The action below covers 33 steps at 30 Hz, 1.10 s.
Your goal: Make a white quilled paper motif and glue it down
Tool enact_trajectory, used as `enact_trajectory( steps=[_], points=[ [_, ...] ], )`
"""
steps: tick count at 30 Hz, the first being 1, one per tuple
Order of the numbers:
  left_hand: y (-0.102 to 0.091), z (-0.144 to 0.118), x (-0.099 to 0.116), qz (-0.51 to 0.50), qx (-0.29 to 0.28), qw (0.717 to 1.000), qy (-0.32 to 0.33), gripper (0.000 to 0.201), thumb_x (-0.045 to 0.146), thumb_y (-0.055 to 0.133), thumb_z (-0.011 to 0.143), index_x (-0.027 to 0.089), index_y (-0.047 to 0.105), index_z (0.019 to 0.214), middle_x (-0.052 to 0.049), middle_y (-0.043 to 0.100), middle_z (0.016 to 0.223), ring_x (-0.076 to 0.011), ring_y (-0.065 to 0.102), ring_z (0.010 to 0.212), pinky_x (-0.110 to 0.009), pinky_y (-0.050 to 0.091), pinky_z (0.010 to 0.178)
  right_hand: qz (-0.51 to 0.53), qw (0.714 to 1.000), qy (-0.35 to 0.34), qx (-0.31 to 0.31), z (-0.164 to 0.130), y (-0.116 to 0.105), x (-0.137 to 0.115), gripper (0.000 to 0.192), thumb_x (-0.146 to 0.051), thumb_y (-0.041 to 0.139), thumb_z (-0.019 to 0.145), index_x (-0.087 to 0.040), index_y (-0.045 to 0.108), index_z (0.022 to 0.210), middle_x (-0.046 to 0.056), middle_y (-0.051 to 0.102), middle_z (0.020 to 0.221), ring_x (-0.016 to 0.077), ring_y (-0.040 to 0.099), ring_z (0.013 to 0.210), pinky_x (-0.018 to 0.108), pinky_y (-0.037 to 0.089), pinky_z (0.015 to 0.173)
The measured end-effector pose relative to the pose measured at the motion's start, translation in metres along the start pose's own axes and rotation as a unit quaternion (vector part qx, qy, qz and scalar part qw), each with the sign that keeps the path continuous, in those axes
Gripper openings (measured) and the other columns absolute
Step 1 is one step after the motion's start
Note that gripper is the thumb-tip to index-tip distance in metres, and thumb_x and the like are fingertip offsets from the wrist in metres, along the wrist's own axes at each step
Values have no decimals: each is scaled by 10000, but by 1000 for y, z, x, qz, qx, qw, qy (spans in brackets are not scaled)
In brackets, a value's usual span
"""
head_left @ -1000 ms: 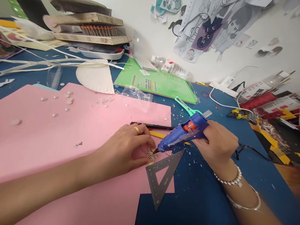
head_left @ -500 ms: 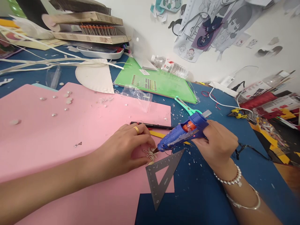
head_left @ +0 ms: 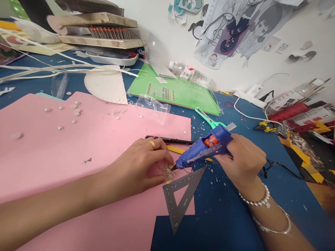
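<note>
My right hand (head_left: 242,160) is wrapped round the handle of a blue glue gun (head_left: 199,151), which points down and to the left. Its dark nozzle meets a small cream ornament (head_left: 167,173) of coiled loops, shaped like a butterfly. My left hand (head_left: 148,162) steadies that ornament between curled fingers and thumb, low over pink foam sheet (head_left: 110,209). A grey set square (head_left: 170,197) lies just below the thumb, partly on the pink sheet and partly on the blue table. Behind my left fingers are a black pen (head_left: 180,141) and a yellow strip (head_left: 176,150).
Teal scissors (head_left: 209,119) lie behind the glue gun. Several pearl beads (head_left: 60,128) are scattered at left. Green sheets (head_left: 183,92) with a bottle (head_left: 192,74) stand at the back. Pliers (head_left: 266,127) and a white cable (head_left: 251,116) are at right.
</note>
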<state>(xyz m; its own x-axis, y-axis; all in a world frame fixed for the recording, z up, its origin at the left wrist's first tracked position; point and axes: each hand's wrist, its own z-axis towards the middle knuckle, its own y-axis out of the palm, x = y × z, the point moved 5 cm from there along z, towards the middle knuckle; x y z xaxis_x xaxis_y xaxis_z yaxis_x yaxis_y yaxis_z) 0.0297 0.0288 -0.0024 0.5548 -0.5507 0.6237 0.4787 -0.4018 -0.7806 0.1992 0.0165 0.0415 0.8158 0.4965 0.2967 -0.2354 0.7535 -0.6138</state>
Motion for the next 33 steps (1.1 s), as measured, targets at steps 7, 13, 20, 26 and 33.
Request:
enact_trajectory(
  steps=[7, 13, 20, 26, 33],
  points=[
    [1, 0, -1, -4, -3, 1000, -7, 161, 197, 580, 691, 231, 588, 848, -28, 524, 889, -190, 488, 809, -321, 374, 723, 2, 1000, 3, 0, 1, 0, -1, 180, -234, 603, 707, -165, 476, 599, 24, 581, 527, 126, 559, 556, 205, 322, 421],
    [1, -1, -2, -10, -4, 1000, -7, 154, 191, 579, 693, 228, 589, 842, -23, 522, 882, -186, 486, 811, -317, 369, 726, 2, 1000, 1, 4, 1, -1, -1, 187, -211, 607, 699, -166, 460, 591, 22, 576, 520, 125, 567, 558, 201, 329, 428],
    [2, 2, -2, -9, -5, 1000, -7, 160, 193, 582, 689, 233, 587, 844, -16, 523, 882, -185, 484, 820, -310, 365, 725, 11, 1000, 3, -5, 1, -1, -1, 134, -145, 568, 704, -169, 465, 623, 29, 595, 563, 129, 575, 582, 205, 355, 470],
    [2, 0, -2, -8, -7, 1000, -8, 164, 188, 580, 688, 234, 588, 845, -16, 521, 877, -185, 483, 822, -311, 363, 733, 6, 1000, 3, -4, 1, -1, -3, 126, -124, 578, 684, -166, 464, 649, 37, 602, 583, 133, 569, 577, 216, 353, 473],
    [2, -1, -2, -8, -7, 1000, -9, 158, 195, 583, 690, 234, 589, 843, -15, 517, 875, -183, 483, 818, -307, 363, 727, 5, 1000, 7, -17, 0, 0, -2, 117, -170, 581, 691, -168, 466, 671, 33, 586, 590, 138, 564, 590, 224, 354, 485]
  ],
)
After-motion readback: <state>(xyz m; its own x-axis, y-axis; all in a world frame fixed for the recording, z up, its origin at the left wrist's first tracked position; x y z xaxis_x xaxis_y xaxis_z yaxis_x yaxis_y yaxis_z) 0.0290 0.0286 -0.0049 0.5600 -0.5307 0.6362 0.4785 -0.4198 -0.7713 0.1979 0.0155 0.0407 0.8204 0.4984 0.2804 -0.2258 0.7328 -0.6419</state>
